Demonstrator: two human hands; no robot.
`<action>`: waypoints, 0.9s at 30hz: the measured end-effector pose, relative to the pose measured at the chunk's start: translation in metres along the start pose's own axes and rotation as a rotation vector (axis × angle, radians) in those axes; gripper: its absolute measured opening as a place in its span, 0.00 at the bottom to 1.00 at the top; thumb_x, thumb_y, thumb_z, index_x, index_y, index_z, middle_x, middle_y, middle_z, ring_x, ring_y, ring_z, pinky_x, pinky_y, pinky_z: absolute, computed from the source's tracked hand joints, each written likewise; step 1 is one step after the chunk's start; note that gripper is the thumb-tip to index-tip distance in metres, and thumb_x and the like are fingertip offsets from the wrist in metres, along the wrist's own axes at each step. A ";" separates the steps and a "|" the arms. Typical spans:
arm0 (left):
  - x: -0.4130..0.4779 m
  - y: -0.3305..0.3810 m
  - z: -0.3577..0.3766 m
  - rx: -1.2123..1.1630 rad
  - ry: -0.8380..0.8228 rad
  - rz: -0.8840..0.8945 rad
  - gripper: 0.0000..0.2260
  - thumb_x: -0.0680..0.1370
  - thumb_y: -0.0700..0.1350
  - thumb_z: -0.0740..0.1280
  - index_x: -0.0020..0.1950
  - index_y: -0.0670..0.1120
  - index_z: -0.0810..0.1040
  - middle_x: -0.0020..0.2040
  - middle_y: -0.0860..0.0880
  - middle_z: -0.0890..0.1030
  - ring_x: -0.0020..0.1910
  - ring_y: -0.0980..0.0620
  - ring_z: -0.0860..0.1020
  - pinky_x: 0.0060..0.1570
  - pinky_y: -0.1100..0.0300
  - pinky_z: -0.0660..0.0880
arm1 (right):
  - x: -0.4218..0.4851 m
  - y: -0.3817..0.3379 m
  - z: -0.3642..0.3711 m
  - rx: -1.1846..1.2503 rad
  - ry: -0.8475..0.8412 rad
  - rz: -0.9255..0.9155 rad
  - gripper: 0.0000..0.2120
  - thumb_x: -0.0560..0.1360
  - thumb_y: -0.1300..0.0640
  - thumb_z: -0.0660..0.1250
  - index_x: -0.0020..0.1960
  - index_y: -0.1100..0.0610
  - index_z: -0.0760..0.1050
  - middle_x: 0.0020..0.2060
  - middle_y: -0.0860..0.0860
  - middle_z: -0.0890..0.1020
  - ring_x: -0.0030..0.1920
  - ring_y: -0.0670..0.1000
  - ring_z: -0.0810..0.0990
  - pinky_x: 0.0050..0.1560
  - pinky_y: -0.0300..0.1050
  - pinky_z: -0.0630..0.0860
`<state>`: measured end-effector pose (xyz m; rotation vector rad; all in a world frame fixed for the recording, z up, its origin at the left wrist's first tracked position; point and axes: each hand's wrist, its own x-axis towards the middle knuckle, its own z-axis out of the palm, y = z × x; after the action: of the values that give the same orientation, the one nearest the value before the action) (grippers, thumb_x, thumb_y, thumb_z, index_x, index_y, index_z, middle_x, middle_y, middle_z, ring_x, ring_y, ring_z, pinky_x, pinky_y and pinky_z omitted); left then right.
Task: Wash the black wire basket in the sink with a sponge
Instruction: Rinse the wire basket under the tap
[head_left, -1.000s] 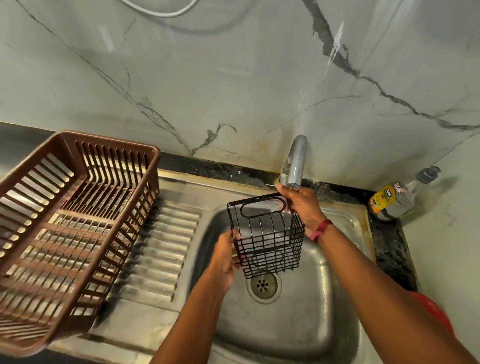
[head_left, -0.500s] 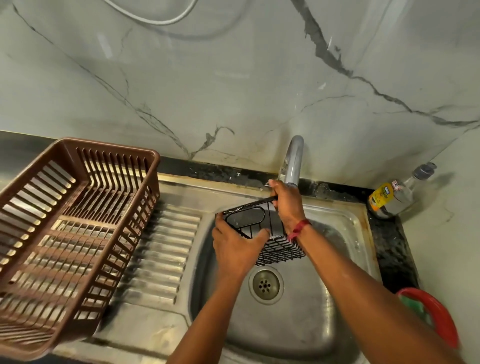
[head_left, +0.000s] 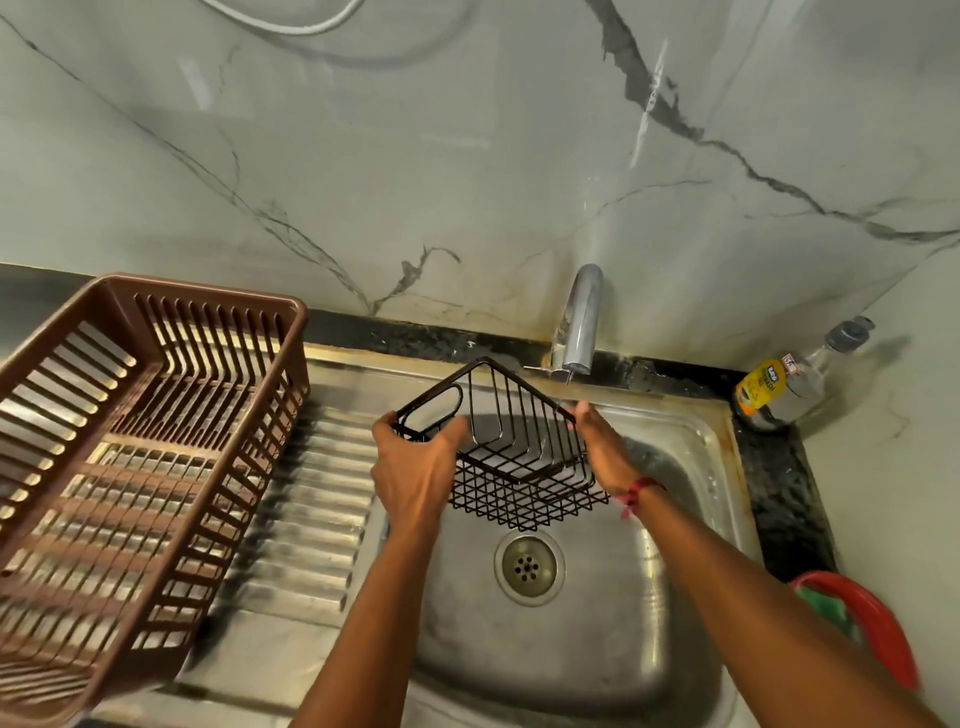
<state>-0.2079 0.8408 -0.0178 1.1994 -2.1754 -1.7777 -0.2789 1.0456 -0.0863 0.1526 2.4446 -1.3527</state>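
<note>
The black wire basket (head_left: 511, 452) hangs over the steel sink (head_left: 691, 519), tilted with its open top facing me, just below the tap (head_left: 582, 322). My left hand (head_left: 415, 473) grips its left rim near the oval handle loop. My right hand (head_left: 605, 449) holds the right rim, a red thread around that wrist. The drain (head_left: 529, 566) lies right under the basket. No sponge is in view.
A brown plastic dish rack (head_left: 130, 457) sits on the ribbed drainboard (head_left: 311, 519) at the left. A dish-soap bottle (head_left: 779, 384) leans in the right corner. A red and green item (head_left: 862, 618) shows at the right edge. A marble wall rises behind.
The basket has been turned from hanging upright to lying tilted with its opening toward me. My left hand moved up from its underside onto the left rim; my right hand stays on the right rim.
</note>
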 end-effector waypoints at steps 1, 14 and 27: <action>0.002 -0.001 -0.001 -0.002 0.003 -0.003 0.35 0.73 0.52 0.74 0.76 0.48 0.65 0.61 0.45 0.73 0.64 0.41 0.73 0.66 0.43 0.73 | -0.001 0.001 0.001 -0.002 0.000 -0.009 0.46 0.66 0.20 0.40 0.73 0.46 0.63 0.73 0.51 0.64 0.73 0.54 0.62 0.71 0.59 0.61; 0.003 -0.013 0.004 -0.060 -0.048 -0.098 0.31 0.64 0.54 0.75 0.63 0.53 0.66 0.58 0.45 0.78 0.56 0.42 0.78 0.58 0.43 0.78 | -0.002 -0.099 0.037 -0.292 -0.125 -0.457 0.29 0.77 0.34 0.45 0.72 0.48 0.61 0.71 0.51 0.67 0.68 0.53 0.67 0.66 0.59 0.66; 0.018 -0.060 -0.004 -0.374 -0.269 -0.351 0.37 0.65 0.60 0.75 0.67 0.42 0.73 0.47 0.40 0.81 0.42 0.43 0.79 0.38 0.50 0.76 | 0.003 -0.028 -0.034 -0.047 0.114 -0.106 0.16 0.71 0.41 0.68 0.40 0.54 0.81 0.38 0.52 0.83 0.43 0.52 0.81 0.47 0.45 0.77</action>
<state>-0.1883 0.8257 -0.0753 1.3725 -1.6990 -2.4785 -0.2971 1.0592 -0.0483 0.0917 2.6103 -1.3640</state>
